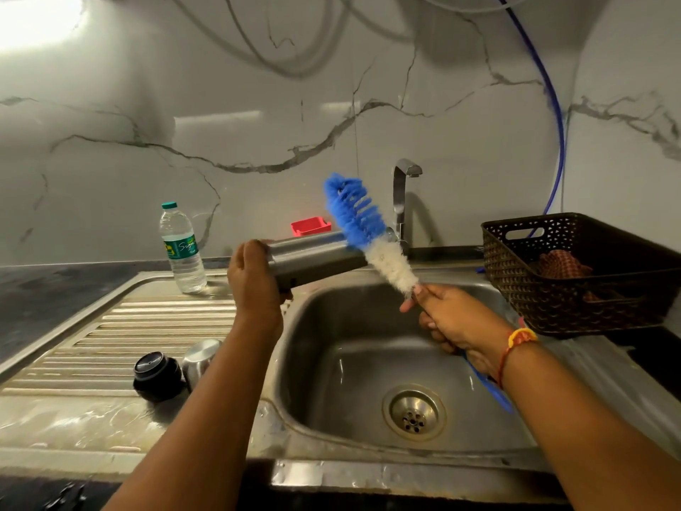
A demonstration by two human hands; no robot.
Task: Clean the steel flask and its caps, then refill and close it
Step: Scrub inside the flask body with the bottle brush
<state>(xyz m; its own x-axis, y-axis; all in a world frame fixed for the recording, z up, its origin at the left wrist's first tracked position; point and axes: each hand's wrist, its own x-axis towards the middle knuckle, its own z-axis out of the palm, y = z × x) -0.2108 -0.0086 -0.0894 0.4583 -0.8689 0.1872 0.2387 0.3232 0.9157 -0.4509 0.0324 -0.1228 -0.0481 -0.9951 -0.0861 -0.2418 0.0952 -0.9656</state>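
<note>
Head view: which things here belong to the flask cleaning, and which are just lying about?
In the job: steel flask, bottle brush, black cap, steel cap, sink, tap.
Lying about: plastic water bottle (maybe for refilling), brown basket, red tray.

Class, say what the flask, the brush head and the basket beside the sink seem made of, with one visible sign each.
Flask: brushed steel, by its dull grey sheen. Brush head: probably synthetic bristles, blue and white, fluffy. Basket: likely moulded plastic, dark brown, matt, with a pierced lattice wall.
</note>
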